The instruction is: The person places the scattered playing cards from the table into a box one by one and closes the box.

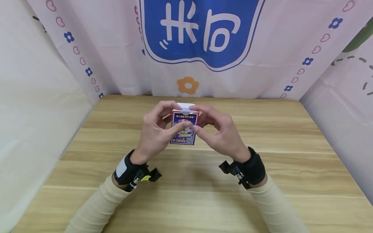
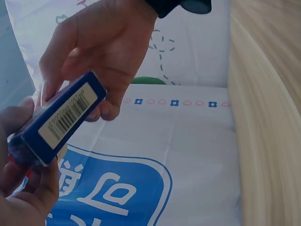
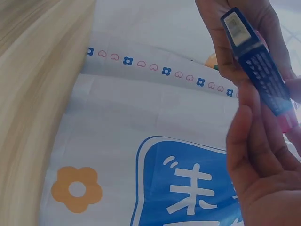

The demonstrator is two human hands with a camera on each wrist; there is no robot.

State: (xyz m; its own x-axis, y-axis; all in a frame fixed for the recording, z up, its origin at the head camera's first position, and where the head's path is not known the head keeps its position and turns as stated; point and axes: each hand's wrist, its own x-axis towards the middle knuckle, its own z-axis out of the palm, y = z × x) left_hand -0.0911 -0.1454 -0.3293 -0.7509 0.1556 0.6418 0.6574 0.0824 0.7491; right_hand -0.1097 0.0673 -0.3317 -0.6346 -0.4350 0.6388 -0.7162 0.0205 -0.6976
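Note:
A small blue printed card box (image 1: 186, 135) stands upright between both hands, above the table. Its white top flap (image 1: 185, 105) is lifted, and red shows along the upper edge. The left hand (image 1: 154, 131) grips the box's left side, thumb across the front and fingertips at the top. From the right, the right hand (image 1: 223, 134) pinches it, its thumb on the front and its index finger by the flap. A barcode shows on the bottom end of the box (image 2: 68, 115) in the left wrist view. Blue narrow side with pale print appears on the box (image 3: 265, 77) in the right wrist view.
A wood-grain table (image 1: 192, 194) spreads beneath the hands. Behind it hangs a white curtain (image 1: 116, 64) with a blue emblem, hearts and flowers. Pale fabric walls (image 1: 38, 113) border the table at the sides. Black camera straps (image 1: 253, 166) wrap both wrists.

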